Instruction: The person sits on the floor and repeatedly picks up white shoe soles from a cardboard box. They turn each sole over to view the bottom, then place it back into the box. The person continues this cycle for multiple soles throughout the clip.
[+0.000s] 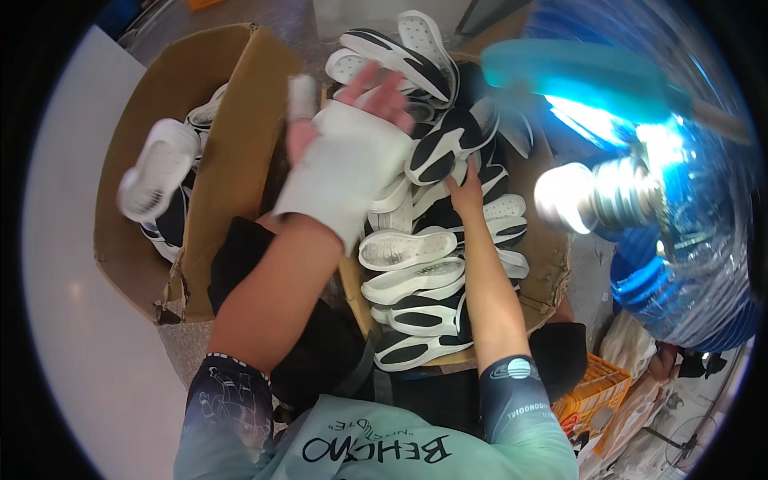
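My left hand (344,156) wears a white fingerless cover, and its thumb carries a white wrap. Slightly blurred, it hangs over the heap of shoe soles with its fingers spread and no sole visibly in its grasp. My right hand (469,194) reaches into the heap, its fingers closed at a black-and-white shoe sole (436,158) and partly hidden by it. Below, a row of soles lies stacked on their sides, among them a white sole (408,250). More soles, such as a white one with a black underside (400,60), pile up at the far end.
The soles fill a cardboard box (548,268) before me. Another cardboard box (232,152) at left holds more soles, with a blurred white sole (164,164) on top. A bright lamp (596,196) under a teal shade (576,76) stands close at right, near blue plastic-wrapped material and an orange crate (600,392).
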Demonstrator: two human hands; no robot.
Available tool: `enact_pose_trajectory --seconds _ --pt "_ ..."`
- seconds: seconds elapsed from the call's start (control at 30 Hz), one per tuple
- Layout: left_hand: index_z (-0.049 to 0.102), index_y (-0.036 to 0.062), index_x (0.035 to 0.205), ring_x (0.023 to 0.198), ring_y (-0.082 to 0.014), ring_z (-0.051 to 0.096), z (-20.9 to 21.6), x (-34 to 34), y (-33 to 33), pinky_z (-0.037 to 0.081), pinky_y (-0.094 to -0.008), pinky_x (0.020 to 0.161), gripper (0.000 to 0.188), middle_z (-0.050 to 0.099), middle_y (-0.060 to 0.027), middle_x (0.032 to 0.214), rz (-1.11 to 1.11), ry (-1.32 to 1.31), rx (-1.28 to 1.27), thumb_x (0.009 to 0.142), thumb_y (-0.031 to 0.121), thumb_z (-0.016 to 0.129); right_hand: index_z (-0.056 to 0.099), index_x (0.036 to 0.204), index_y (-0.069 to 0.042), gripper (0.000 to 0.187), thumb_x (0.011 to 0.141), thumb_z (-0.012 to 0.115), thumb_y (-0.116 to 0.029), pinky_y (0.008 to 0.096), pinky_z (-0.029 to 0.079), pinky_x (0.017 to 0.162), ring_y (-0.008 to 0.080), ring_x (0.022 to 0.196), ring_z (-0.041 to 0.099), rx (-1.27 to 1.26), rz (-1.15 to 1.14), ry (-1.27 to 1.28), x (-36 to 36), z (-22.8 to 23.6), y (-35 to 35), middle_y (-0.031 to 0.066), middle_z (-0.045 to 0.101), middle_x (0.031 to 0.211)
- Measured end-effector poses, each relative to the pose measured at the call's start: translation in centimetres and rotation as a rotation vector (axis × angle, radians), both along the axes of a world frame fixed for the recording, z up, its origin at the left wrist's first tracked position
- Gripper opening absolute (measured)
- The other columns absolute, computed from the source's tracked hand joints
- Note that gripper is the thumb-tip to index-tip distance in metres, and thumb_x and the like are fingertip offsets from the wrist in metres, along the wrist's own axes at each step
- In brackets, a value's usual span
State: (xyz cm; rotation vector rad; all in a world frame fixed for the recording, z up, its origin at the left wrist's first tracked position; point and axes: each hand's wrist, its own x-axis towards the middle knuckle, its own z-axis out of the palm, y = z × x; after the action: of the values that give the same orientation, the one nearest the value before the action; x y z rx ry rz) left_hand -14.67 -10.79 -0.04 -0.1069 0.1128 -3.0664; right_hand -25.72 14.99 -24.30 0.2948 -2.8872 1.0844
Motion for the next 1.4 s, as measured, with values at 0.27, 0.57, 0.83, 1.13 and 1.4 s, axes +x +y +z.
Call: enact_pose_trajectory --seconds 0.27,0.57,0.83,1.13,1.4 --pt "0.047 -0.0063 0.135 0.090 -0.0417 0.069 -3.0 -0.8 4.5 0.059 -0.0491 0.080 0.070 0.065 -0.0304 0.115 -0.306 -0.183 -0.117 0.102 0.051 0.023 0.053 0.115 -0.005 0.040 0.079 0.070 -0.014 0.0476 0.051 0.082 0.0463 0.094 0.066 0.067 -0.043 0.007 2.1 3.2 2.0 0.0278 0.068 0.096" --pt "0.053 -0.0044 0.138 0.114 -0.0213 0.062 -6.9 1.2 9.1 0.045 -0.0328 0.101 0.053 0.067 -0.0139 0.123 -0.306 0.058 -1.401 0.096 0.027 0.060 0.060 0.123 0.004 0.032 0.092 0.054 0.000 0.0308 0.052 0.090 0.0199 0.100 0.066 -0.490 -0.357 -0.002 14.1 21.6 15.5 0.0127 0.069 0.112" --pt "0.039 0.0008 0.149 0.123 -0.0434 0.056 -4.9 9.3 16.9 0.048 -0.0508 0.105 0.075 0.048 -0.0286 0.143 -1.089 -0.128 -0.053 0.093 0.047 0.059 0.059 0.119 0.007 0.030 0.098 0.063 -0.014 0.0236 0.047 0.081 0.0103 0.091 0.060 -1.038 -0.448 -0.104 15.5 19.6 9.8 0.0075 0.066 0.106" --pt "0.050 0.0056 0.142 0.122 -0.0440 0.056 -1.6 2.3 12.5 0.045 -0.0572 0.106 0.071 0.056 -0.0246 0.136 -0.596 -0.157 0.147 0.089 0.049 0.066 0.026 0.149 0.007 0.076 0.097 0.062 -0.034 0.0306 0.058 0.060 0.0251 0.080 0.071 -1.171 -0.035 -0.496 24.7 26.3 4.1 0.0248 0.066 0.112" --pt "0.047 0.0080 0.145 0.123 -0.0384 0.057 1.0 2.2 13.8 0.044 -0.0575 0.107 0.077 0.056 -0.0199 0.138 -0.579 -0.053 0.090 0.084 0.048 0.074 0.023 0.148 0.015 0.085 0.085 0.067 -0.020 0.0267 0.058 0.060 0.0245 0.081 0.072 -1.097 -0.167 -0.280 24.3 30.2 2.9 0.0264 0.066 0.115"
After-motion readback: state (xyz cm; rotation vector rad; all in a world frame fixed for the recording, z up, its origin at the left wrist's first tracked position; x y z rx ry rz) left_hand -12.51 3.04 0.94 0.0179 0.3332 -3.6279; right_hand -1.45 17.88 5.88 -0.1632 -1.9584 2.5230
